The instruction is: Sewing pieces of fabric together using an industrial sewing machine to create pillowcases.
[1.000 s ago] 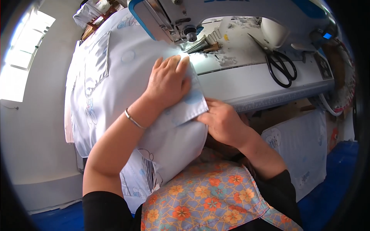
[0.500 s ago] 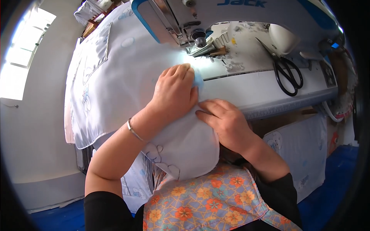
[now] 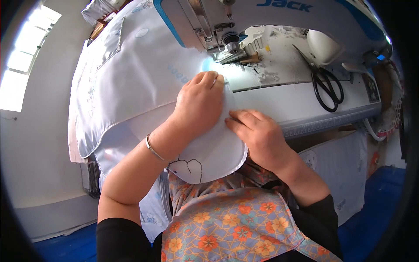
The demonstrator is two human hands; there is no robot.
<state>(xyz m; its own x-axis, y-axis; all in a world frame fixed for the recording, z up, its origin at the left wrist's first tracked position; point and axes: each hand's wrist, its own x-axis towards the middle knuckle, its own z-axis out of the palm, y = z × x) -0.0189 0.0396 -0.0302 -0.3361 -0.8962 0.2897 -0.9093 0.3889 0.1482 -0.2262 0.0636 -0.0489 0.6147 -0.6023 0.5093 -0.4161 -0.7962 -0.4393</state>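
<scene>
On the near side of the sewing machine (image 3: 286, 17), the left hand (image 3: 200, 100) presses white cloth (image 3: 214, 150), fingers close together; the right hand (image 3: 262, 137), narrow, touches the cloth's right edge. Whether either grips, I cannot tell. Black-handled scissors (image 3: 326, 89) lie right, on the worktop (image 3: 301, 98).

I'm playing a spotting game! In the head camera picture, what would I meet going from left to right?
Bright window → silver bracelet → left hand → right hand → black-handled scissors → small blue light.
</scene>
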